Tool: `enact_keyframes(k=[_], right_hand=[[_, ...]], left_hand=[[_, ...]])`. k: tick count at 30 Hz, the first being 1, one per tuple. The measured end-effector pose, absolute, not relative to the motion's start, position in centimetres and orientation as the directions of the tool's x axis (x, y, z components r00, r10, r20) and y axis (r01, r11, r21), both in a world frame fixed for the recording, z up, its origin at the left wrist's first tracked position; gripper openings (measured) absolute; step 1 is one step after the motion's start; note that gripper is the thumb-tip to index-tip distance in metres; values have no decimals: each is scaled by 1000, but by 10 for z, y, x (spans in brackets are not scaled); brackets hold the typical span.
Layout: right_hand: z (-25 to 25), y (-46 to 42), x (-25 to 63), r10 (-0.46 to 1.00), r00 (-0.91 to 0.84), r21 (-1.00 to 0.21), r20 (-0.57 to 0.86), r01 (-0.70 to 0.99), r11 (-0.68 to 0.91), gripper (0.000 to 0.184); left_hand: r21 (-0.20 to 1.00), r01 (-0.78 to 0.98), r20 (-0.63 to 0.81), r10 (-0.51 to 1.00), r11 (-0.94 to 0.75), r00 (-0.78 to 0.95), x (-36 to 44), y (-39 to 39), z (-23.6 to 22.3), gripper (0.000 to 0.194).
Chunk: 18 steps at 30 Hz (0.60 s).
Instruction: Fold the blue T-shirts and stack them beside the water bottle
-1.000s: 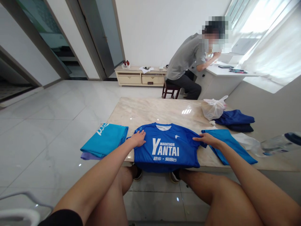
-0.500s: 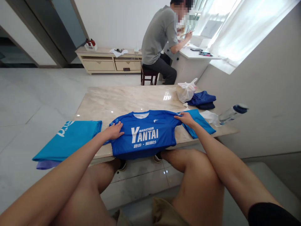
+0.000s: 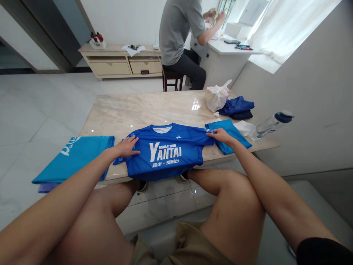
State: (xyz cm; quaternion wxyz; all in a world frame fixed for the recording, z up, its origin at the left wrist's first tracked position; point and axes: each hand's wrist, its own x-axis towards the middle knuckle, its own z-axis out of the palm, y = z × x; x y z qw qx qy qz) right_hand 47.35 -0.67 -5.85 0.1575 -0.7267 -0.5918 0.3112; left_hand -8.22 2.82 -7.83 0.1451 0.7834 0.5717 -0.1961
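A blue T-shirt [image 3: 168, 149] printed "Marathon Yantai" lies spread face up on the marble-look table [image 3: 132, 106], its lower part hanging over the near edge. My left hand [image 3: 127, 146] rests flat on the shoulder and sleeve at the left, fingers stretched out. At the other side my right hand [image 3: 222, 136] pinches the end of the sleeve between thumb and fingers. A folded light-blue cloth [image 3: 228, 129] lies just beyond the right hand. To the left of the shirt is a larger folded turquoise cloth [image 3: 79, 158] with white lettering, over a purple piece [image 3: 47, 188].
On the table's right stand a white plastic bag [image 3: 216, 96], dark blue folded clothing [image 3: 237, 106], crumpled tissue [image 3: 245, 128] and a clear bottle [image 3: 271, 125]. A person in grey [image 3: 179, 35] sits on a stool beyond. A low cabinet [image 3: 110, 68] lines the wall.
My right hand has drawn the sleeve slightly outward, so it lies straighter. My left hand has shifted a little on the opposite sleeve, which now shows more. The view has tilted down slightly.
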Motion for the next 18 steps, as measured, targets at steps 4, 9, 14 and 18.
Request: enact_keyframes(k=[4, 9, 14, 18], right_hand=[[-51, -2, 465, 976, 192, -580, -102, 786, -216, 42], [-33, 2, 438, 924, 266, -386, -275, 849, -360, 26], [-11, 4, 399, 921, 265, -344, -285, 869, -356, 20], [0, 6, 354, 902, 134, -564, -410, 740, -366, 22]], left_hand=[[15, 945, -526, 801, -328, 286, -81, 22, -69, 107], [65, 943, -593, 748, -325, 298, -79, 15, -71, 122], [54, 950, -509, 810, -307, 291, -83, 20, -73, 129], [66, 964, -438, 861, -257, 259, -96, 24, -71, 124]])
